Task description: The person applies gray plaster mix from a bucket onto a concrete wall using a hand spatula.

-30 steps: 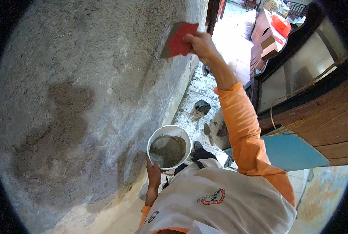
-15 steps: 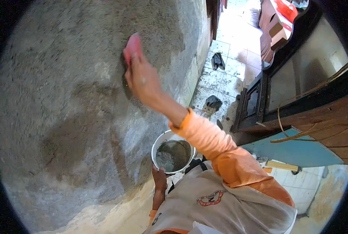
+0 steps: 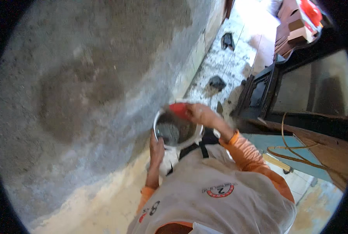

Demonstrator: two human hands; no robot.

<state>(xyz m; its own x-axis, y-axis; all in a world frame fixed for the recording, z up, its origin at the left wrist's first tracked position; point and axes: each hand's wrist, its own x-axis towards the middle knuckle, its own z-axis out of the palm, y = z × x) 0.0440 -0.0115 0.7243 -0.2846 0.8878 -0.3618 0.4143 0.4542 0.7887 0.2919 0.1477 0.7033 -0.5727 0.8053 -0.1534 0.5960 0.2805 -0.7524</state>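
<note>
My left hand grips the near left rim of a white bucket holding wet grey mortar. My right hand is closed on a red flat spreading tool, held over the bucket at its far side; motion blur hides whether it touches the mortar. On the left rises a rough grey wall with darker damp-looking patches.
A dark wood-framed glass cabinet stands at right, with a light blue board and loose cables below it. Dark lumps lie on the stained tiled floor. Cardboard boxes and a red bag are farther back.
My right hand and the red tool have moved from the wall down to the bucket. My left hand still holds the bucket. The view has shifted.
</note>
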